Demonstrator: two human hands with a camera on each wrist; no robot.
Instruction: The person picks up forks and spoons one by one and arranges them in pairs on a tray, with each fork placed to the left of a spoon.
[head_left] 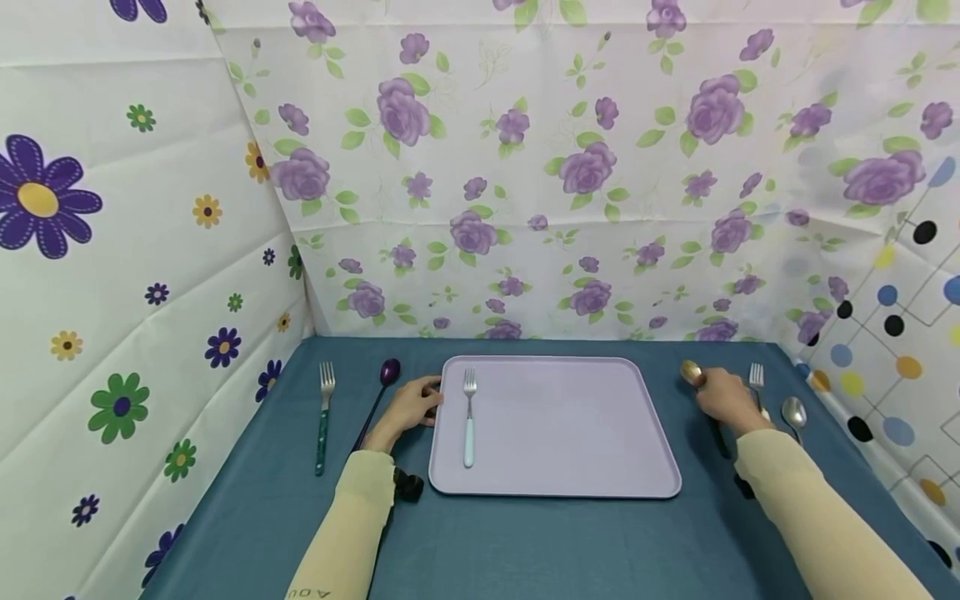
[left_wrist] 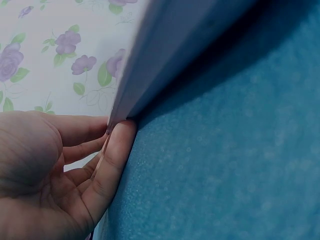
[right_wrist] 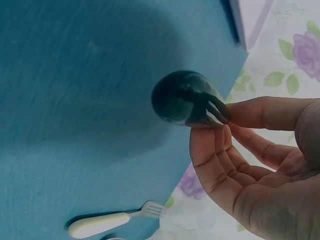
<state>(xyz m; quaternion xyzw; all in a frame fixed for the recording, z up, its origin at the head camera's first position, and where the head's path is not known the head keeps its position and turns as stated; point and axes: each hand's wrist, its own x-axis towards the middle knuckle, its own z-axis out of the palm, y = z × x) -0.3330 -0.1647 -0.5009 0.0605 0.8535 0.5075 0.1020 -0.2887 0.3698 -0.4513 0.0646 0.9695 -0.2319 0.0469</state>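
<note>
A pale lilac tray (head_left: pixel 570 425) lies on the blue cloth, with a light-blue-handled fork (head_left: pixel 469 417) on its left part. My left hand (head_left: pixel 412 404) pinches the tray's left edge between thumb and fingers, the rim (left_wrist: pixel 131 95) showing close up in the left wrist view. Right of the tray, my right hand (head_left: pixel 727 400) holds a spoon (head_left: pixel 692 372) by the fingertips near its bowl. In the right wrist view, the shiny spoon bowl (right_wrist: pixel 182 97) juts past the fingers of the right hand (right_wrist: pixel 250 170). A dark handle (head_left: pixel 720 437) extends below that hand.
Left of the tray lie a green-handled fork (head_left: pixel 324 421) and a dark purple spoon (head_left: pixel 387 372), partly behind the left forearm. Beyond the right hand are a white-handled fork (right_wrist: pixel 100 225) and a metal spoon (head_left: pixel 793 412). Flowered cloth walls (head_left: pixel 525 275) stand around the table.
</note>
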